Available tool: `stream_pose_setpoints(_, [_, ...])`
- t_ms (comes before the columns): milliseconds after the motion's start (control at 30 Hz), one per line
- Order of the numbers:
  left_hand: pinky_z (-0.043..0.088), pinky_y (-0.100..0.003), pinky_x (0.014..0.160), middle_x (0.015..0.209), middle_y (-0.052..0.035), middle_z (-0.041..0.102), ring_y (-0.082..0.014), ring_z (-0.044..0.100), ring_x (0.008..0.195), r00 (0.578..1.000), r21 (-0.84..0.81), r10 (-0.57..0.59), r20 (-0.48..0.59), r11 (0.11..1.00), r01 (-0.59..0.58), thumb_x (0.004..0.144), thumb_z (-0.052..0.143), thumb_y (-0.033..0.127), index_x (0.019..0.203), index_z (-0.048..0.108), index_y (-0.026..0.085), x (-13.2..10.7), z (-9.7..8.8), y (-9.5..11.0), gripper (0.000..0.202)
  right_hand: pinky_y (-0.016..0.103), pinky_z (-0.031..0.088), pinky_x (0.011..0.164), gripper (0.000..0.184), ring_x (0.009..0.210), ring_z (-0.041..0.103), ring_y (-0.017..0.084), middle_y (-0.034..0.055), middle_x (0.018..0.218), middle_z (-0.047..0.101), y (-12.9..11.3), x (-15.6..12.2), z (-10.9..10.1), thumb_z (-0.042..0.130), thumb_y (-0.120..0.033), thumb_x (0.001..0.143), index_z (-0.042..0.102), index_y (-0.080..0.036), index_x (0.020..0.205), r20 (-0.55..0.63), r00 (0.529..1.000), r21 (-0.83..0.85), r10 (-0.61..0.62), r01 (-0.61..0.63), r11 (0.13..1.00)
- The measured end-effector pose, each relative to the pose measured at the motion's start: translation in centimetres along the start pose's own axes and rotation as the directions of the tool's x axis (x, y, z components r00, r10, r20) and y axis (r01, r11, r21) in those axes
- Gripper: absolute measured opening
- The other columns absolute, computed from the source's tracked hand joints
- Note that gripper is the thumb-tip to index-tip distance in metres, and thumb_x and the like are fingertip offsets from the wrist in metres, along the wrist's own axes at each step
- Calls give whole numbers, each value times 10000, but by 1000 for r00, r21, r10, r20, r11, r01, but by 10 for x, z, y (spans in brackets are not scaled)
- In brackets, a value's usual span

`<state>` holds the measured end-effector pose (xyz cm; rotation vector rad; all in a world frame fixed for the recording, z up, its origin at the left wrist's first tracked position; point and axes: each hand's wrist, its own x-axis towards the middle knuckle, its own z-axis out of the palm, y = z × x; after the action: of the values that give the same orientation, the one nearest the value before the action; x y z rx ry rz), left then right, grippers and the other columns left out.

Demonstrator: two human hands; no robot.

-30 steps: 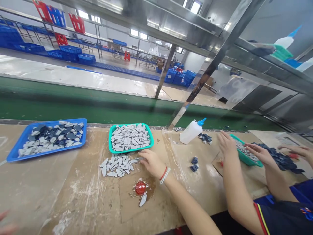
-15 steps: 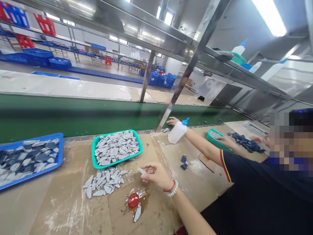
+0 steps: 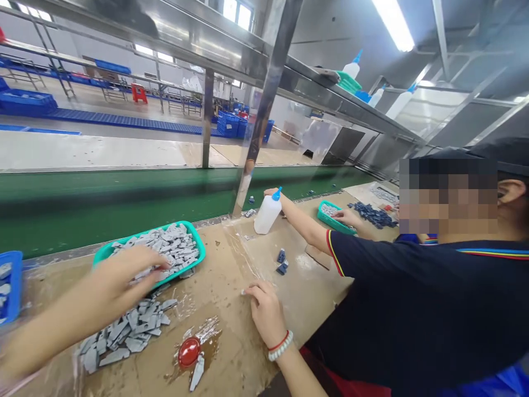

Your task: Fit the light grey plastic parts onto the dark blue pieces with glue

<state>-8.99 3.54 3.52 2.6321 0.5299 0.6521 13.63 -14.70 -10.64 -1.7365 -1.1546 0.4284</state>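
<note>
My left hand (image 3: 124, 275) reaches over a teal tray (image 3: 194, 237) heaped with grey angular pieces, its fingertips among them. Whether it grips one is hidden. My right hand (image 3: 266, 311), wearing a red band and a white beaded bracelet, rests above the tan work board (image 3: 231, 309), with a small grey piece (image 3: 243, 291) at its fingertips. Below the tray lies a loose pile of grey pieces (image 3: 128, 331). Between that pile and my right hand sits a red domed disc (image 3: 189, 353) in a brown smear, with a single grey piece (image 3: 197, 373) beside it.
A co-worker's arms reach across the board toward a white glue bottle (image 3: 268, 214) and a second teal tray (image 3: 333, 218). Dark blue pieces (image 3: 281, 262) lie nearby. A blue tray (image 3: 9, 284) sits at the left edge. A green conveyor belt (image 3: 124, 193) runs behind.
The view has swung, shifting the scene left and bringing more of the co-worker in. My left hand has come in over the teal tray. My right hand has moved right, away from the loose pile.
</note>
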Motion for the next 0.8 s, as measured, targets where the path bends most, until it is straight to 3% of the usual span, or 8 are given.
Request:
stream_pose_setpoints(67, [495, -353, 781, 896, -35, 652, -181, 604, 852, 969, -11, 171, 178, 985, -172, 905, 537, 106, 913, 653, 132, 47, 46, 11, 119, 462, 453, 940, 357, 1002, 583, 258, 101, 956, 672, 0, -9, -2, 460, 37, 781, 723, -182, 884, -21, 999, -92, -38, 35, 995])
stream_pose_setpoints(133, [502, -375, 840, 955, -51, 662, -193, 612, 916, 904, -56, 307, 298, 951, -304, 872, 548, 36, 937, 659, 122, 97, 100, 28, 155, 449, 471, 931, 388, 1000, 591, 260, 98, 1006, 675, 0, -18, -3, 499, 42, 767, 719, -189, 988, -19, 997, -163, -75, 71, 984])
stream_pose_setpoints(233, [515, -416, 886, 1063, -74, 651, -210, 621, 982, 848, -129, 409, 337, 912, -389, 895, 607, 139, 1027, 642, 115, 156, 165, 56, 139, 419, 504, 900, 349, 972, 615, 252, 77, 1028, 688, -3, -28, -3, 584, -7, 791, 715, -218, 1035, -23, 992, -248, -125, 115, 962])
stream_pose_setpoints(300, [526, -419, 883, 1122, -87, 633, -213, 621, 996, 856, -175, 422, 297, 906, -386, 920, 605, 240, 1084, 625, 127, 179, 184, 72, 200, 397, 532, 842, 263, 909, 638, 246, 60, 951, 705, -4, -31, -2, 609, -42, 817, 729, -229, 957, -45, 988, -299, -147, 128, 946])
stream_pose_setpoints(433, [550, -397, 837, 1151, -97, 615, -212, 626, 971, 926, -258, 338, 170, 922, -289, 944, 572, 317, 1153, 596, 141, 188, 181, 91, 275, 375, 570, 733, 255, 835, 674, 264, 63, 870, 715, -2, -27, -1, 609, -26, 797, 722, -204, 941, -84, 985, -370, -153, 112, 922])
stream_pose_setpoints(600, [565, -361, 776, 1080, -83, 631, -194, 643, 898, 993, -363, 71, 93, 931, -33, 941, 579, 323, 1133, 597, 115, 156, 158, 84, 284, 408, 564, 718, 310, 800, 685, 290, 107, 845, 709, -5, -26, -15, 579, 29, 753, 725, -138, 969, -83, 994, -358, -77, 42, 933])
stream_pose_setpoints(700, [568, -340, 747, 1030, -72, 641, -177, 649, 851, 983, -417, -164, 84, 890, 184, 945, 574, 326, 1101, 605, 101, 114, 135, 63, 275, 348, 559, 710, 275, 768, 674, 228, 82, 862, 708, -18, -36, -20, 608, -15, 787, 712, -144, 1006, -16, 999, -272, -40, 34, 962])
stream_pose_setpoints(800, [567, -328, 723, 976, -67, 654, -163, 651, 820, 912, -465, -404, 73, 795, 390, 956, 555, 318, 1052, 619, 102, 53, 96, 43, 244, 264, 550, 706, 270, 785, 661, 168, 49, 912, 705, -35, -54, -12, 609, -44, 823, 707, -180, 1034, 110, 992, -101, -61, 72, 992])
